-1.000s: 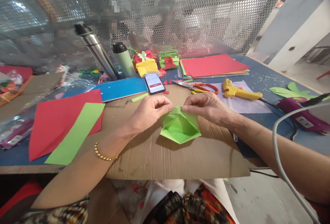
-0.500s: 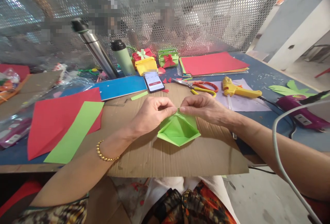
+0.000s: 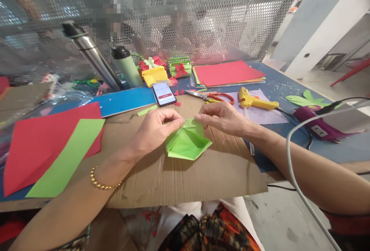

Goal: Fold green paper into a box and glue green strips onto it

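A folded green paper piece [image 3: 189,145] with an open pocket facing me is held just above the brown cardboard [image 3: 185,181]. My left hand [image 3: 162,126] pinches its upper left edge between thumb and fingers. At its upper right edge, my right hand [image 3: 218,117] has thumb and forefinger closed on the paper. The back of the piece is partly covered by my fingers. A flat green strip [image 3: 68,156] rests on red paper [image 3: 43,139] at the left.
Behind the hands are a phone [image 3: 164,94], scissors [image 3: 214,96] and a yellow glue gun [image 3: 256,101]. Two bottles stand at the back left near small paper bags [image 3: 154,76]. A purple power strip [image 3: 319,124] and a white cable [image 3: 291,166] are at the right.
The view has shifted, so most things appear farther left. My hands have moved apart along the paper's top edge, and the green piece is slightly tilted.
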`<act>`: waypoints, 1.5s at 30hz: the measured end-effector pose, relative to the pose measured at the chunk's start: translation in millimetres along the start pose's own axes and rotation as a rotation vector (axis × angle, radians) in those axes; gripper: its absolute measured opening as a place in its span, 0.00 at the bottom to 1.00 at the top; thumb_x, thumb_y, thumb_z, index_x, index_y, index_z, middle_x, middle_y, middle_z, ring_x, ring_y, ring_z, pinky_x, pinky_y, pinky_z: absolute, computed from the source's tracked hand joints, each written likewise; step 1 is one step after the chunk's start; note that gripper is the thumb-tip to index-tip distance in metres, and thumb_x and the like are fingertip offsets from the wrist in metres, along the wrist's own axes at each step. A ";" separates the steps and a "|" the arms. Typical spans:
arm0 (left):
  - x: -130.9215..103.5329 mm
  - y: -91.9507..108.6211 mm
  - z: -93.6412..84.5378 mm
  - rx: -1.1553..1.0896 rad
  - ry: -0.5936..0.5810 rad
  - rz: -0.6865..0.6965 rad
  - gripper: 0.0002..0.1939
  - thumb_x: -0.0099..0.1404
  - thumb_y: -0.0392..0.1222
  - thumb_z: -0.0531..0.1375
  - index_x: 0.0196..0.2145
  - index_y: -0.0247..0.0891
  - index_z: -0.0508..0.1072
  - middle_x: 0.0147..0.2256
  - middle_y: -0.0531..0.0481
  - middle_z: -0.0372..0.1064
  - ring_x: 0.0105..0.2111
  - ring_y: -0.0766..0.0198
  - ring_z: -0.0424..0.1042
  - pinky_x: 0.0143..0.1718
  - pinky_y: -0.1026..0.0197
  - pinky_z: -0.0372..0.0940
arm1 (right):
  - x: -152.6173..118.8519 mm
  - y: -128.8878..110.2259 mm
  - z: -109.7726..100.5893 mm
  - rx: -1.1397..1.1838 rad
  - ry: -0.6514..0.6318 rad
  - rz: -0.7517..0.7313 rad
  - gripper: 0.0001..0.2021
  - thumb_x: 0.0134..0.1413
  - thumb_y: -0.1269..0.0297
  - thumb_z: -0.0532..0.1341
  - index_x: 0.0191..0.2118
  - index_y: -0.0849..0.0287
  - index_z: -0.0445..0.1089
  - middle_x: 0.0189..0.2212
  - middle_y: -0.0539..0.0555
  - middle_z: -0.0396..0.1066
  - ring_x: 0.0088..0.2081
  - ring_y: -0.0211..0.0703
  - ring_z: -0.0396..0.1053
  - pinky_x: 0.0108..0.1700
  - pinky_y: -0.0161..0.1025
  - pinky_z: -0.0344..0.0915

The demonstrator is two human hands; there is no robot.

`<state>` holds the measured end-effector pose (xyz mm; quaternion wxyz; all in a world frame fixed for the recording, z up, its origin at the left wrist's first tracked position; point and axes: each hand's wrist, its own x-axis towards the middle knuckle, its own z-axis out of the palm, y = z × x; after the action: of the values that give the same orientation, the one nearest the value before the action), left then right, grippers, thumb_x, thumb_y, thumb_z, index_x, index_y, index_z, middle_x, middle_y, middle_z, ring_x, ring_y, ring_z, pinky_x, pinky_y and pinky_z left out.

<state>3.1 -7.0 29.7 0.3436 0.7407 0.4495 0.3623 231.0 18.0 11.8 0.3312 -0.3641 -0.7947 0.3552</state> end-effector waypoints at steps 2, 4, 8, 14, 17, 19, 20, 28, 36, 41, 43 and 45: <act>0.3 0.5 0.1 -0.008 -0.008 -0.007 0.12 0.61 0.46 0.63 0.25 0.37 0.76 0.24 0.51 0.71 0.25 0.65 0.67 0.25 0.64 0.60 | 0.3 1.6 1.3 0.016 0.002 -0.020 0.28 0.62 0.39 0.62 0.23 0.58 0.68 0.20 0.49 0.70 0.25 0.34 0.63 0.29 0.35 0.57; 0.4 1.0 0.1 -0.009 -0.015 -0.013 0.12 0.61 0.46 0.64 0.24 0.37 0.76 0.23 0.51 0.71 0.25 0.65 0.66 0.25 0.64 0.60 | 0.6 3.4 1.4 0.012 -0.014 -0.045 0.27 0.64 0.41 0.61 0.22 0.58 0.67 0.21 0.49 0.70 0.26 0.36 0.65 0.32 0.36 0.59; -0.5 1.0 -0.4 -0.021 -0.026 -0.021 0.12 0.60 0.47 0.64 0.24 0.37 0.76 0.23 0.51 0.70 0.24 0.66 0.66 0.24 0.65 0.60 | 0.6 4.8 -0.4 0.019 -0.049 -0.047 0.28 0.65 0.40 0.60 0.23 0.58 0.67 0.21 0.49 0.69 0.26 0.35 0.64 0.33 0.36 0.59; -1.0 -0.3 -2.9 -0.061 0.000 -0.051 0.12 0.60 0.48 0.65 0.26 0.36 0.76 0.25 0.49 0.73 0.26 0.64 0.68 0.24 0.65 0.62 | 1.1 2.9 -3.8 0.147 -0.069 -0.028 0.32 0.64 0.32 0.54 0.28 0.59 0.72 0.27 0.54 0.76 0.30 0.39 0.72 0.37 0.37 0.67; -0.2 -0.7 -3.4 -0.060 0.012 -0.044 0.13 0.60 0.49 0.66 0.26 0.36 0.76 0.25 0.50 0.72 0.25 0.65 0.68 0.24 0.65 0.62 | 1.5 3.7 -4.3 0.089 -0.058 -0.024 0.29 0.64 0.36 0.57 0.28 0.59 0.71 0.26 0.53 0.75 0.30 0.38 0.71 0.35 0.37 0.65; 0.0 -0.9 -3.1 -0.053 0.012 -0.041 0.13 0.60 0.49 0.66 0.25 0.36 0.76 0.24 0.50 0.72 0.25 0.65 0.68 0.25 0.65 0.62 | 1.4 4.5 -4.4 0.057 -0.051 -0.034 0.24 0.63 0.42 0.61 0.27 0.58 0.71 0.24 0.52 0.74 0.28 0.37 0.70 0.33 0.36 0.63; 0.0 -0.8 -2.9 -0.051 0.010 -0.042 0.13 0.60 0.49 0.66 0.25 0.36 0.76 0.24 0.50 0.72 0.25 0.65 0.68 0.25 0.64 0.62 | 1.3 4.7 -4.7 0.054 -0.053 -0.039 0.22 0.63 0.45 0.62 0.28 0.58 0.71 0.24 0.51 0.74 0.28 0.37 0.69 0.33 0.36 0.62; -1.1 2.5 -2.4 -0.047 -0.006 -0.039 0.12 0.61 0.48 0.64 0.26 0.36 0.76 0.25 0.50 0.73 0.26 0.64 0.68 0.27 0.63 0.63 | 1.7 4.8 -4.8 0.017 -0.019 -0.074 0.25 0.68 0.44 0.56 0.29 0.59 0.72 0.27 0.53 0.76 0.32 0.39 0.71 0.37 0.37 0.64; -5.7 2.7 10.8 0.094 -0.063 0.039 0.13 0.62 0.47 0.62 0.24 0.37 0.74 0.22 0.53 0.68 0.24 0.66 0.63 0.26 0.63 0.57 | -5.3 -5.5 12.6 -0.053 -0.114 -0.092 0.21 0.67 0.47 0.58 0.29 0.59 0.70 0.24 0.48 0.65 0.28 0.35 0.60 0.31 0.35 0.56; -5.8 1.0 8.8 0.057 -0.114 0.031 0.13 0.64 0.47 0.60 0.26 0.36 0.75 0.23 0.53 0.69 0.25 0.66 0.64 0.27 0.63 0.58 | -5.4 -8.7 9.4 -0.055 -0.119 -0.080 0.17 0.65 0.54 0.59 0.28 0.59 0.69 0.23 0.47 0.63 0.28 0.34 0.59 0.31 0.35 0.53; -3.6 -0.4 4.2 0.038 -0.106 0.022 0.15 0.66 0.49 0.60 0.28 0.36 0.77 0.26 0.51 0.73 0.27 0.65 0.67 0.29 0.63 0.61 | -4.5 -8.8 7.3 -0.060 -0.107 -0.086 0.15 0.64 0.56 0.59 0.29 0.59 0.70 0.23 0.48 0.65 0.28 0.35 0.60 0.31 0.35 0.54; -0.7 -2.4 -1.2 0.002 -0.056 0.000 0.17 0.67 0.52 0.60 0.30 0.36 0.79 0.31 0.47 0.77 0.32 0.62 0.71 0.33 0.62 0.65 | -3.9 -8.5 5.8 -0.069 -0.093 -0.099 0.15 0.64 0.57 0.59 0.29 0.59 0.70 0.23 0.48 0.66 0.28 0.35 0.61 0.32 0.35 0.55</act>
<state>0.8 -6.6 28.2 0.3556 0.7508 0.4401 0.3409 225.6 8.9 14.6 0.2983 -0.3187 -0.8379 0.3276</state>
